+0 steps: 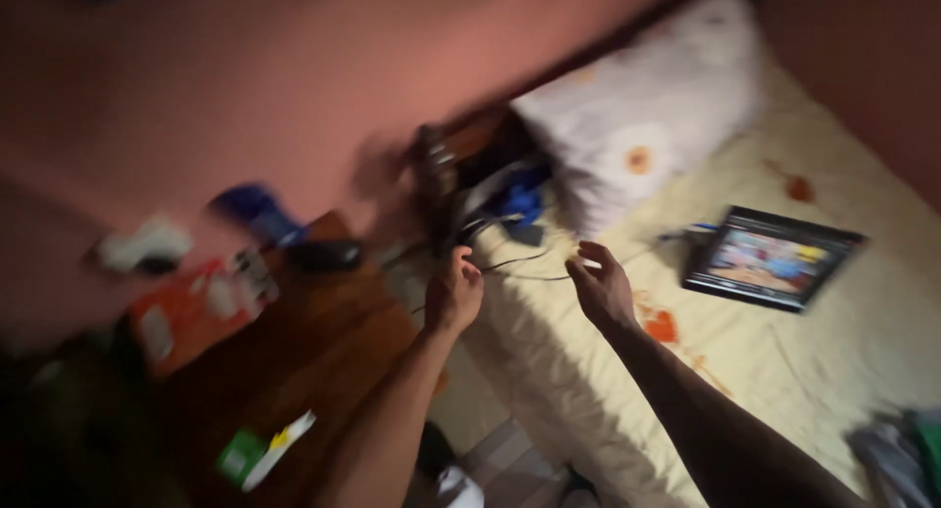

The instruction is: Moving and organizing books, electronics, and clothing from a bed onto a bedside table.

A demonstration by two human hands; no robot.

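The picture is blurry, so many things are hard to make out.

Closest to the camera, a green and white packet (260,451) lies on the dark wooden counter (323,356), well to the left of the bed (784,371). A strip of floor shows between the counter and the left edge of the bed, and both arms reach over it. At the bottom right corner, some grey and green cloth (897,454) on the bed is cut off by the picture's edge.

The left hand (454,292) is above the left edge of the bed. Its fingers are curled shut around a thin dark cable (520,263). The right hand (600,287) is over the bed sheet, just right of the left hand. Its fingers are bent but loose, and the cable runs up to its fingertips. I cannot tell if it pinches the cable or only touches it.

A tablet (769,258) with a bright screen lies flat on the bed, to the right of the right hand, with bare sheet around it.

Farther up the bed, a white flowered pillow (642,126) leans at the head end. Left of the pillow, off the bed's edge, sits a dark tangle of blue cloth and wires (500,199), too blurred to name. An orange thing (191,312) and a black lump (323,255) sit on the far part of the counter.
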